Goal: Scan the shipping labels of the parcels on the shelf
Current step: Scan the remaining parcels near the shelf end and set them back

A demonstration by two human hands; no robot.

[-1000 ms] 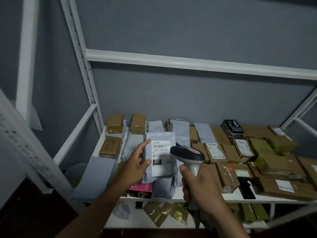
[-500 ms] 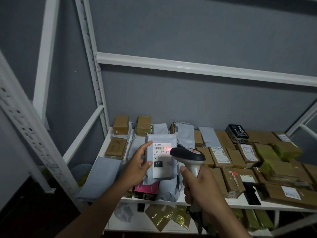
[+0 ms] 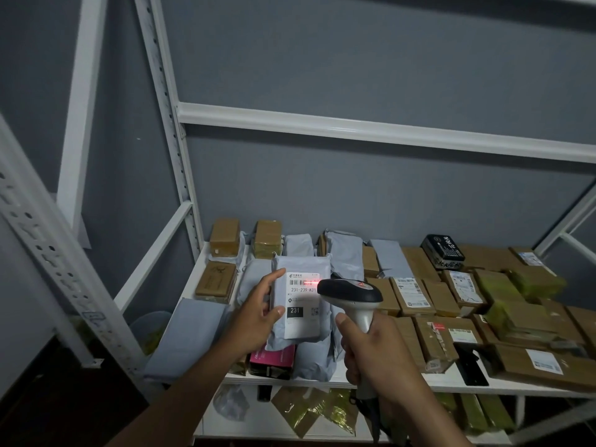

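Observation:
My left hand (image 3: 258, 312) holds a grey poly-mailer parcel (image 3: 301, 330) upright above the shelf, thumb on its front, fingers behind its left edge. Its white shipping label (image 3: 303, 301) reads 231-239-K01 and faces me. My right hand (image 3: 377, 353) grips the handle of a barcode scanner (image 3: 350, 293) with a black head, pointed left at the label. A red scan line glows across the barcode at the label's top.
The white metal shelf (image 3: 451, 382) carries several brown cardboard boxes (image 3: 412, 295), grey mailers (image 3: 346, 253), a black box (image 3: 443, 251) and a pink box (image 3: 272, 359). White perforated uprights (image 3: 167, 124) stand at left. A lower shelf holds yellow-green packets (image 3: 322, 411).
The view has shifted slightly, so shelf and hands sit further right in frame. The red scan line, absent one second ago, now lies on the barcode. Both hands keep their hold.

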